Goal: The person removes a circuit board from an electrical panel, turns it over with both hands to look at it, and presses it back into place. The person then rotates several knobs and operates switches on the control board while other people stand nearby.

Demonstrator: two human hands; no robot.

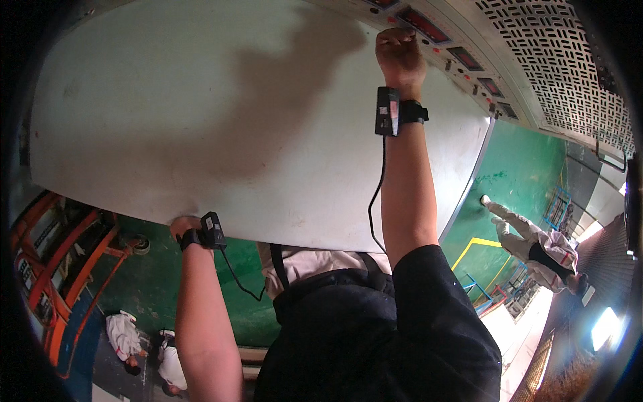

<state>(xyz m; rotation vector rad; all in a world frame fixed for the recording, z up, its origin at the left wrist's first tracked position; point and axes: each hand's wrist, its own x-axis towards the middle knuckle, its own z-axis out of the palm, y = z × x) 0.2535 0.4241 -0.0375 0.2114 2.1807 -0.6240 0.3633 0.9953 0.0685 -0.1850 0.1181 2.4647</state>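
Note:
My right hand [400, 59] reaches forward over the pale table top [167, 87] to the control panel [459, 60] at its far edge. Its fingers are curled closed beside a wide dark display [422, 25] with red digits. Whether a knob or button lies under them is hidden. At the near left edge of the table rests my left hand [183, 226], turned so that its fingers cannot be made out. A small black box [387, 111] is strapped to my right wrist, and another black box [213, 230] to my left, each trailing a cable.
Above the panel rises a perforated metal housing [549, 53]. An orange metal frame [77, 251] on wheels stands at the left. Beyond the table, a person [532, 238] is on the green floor [516, 157] at the right. Two more people [125, 338] are at the lower left.

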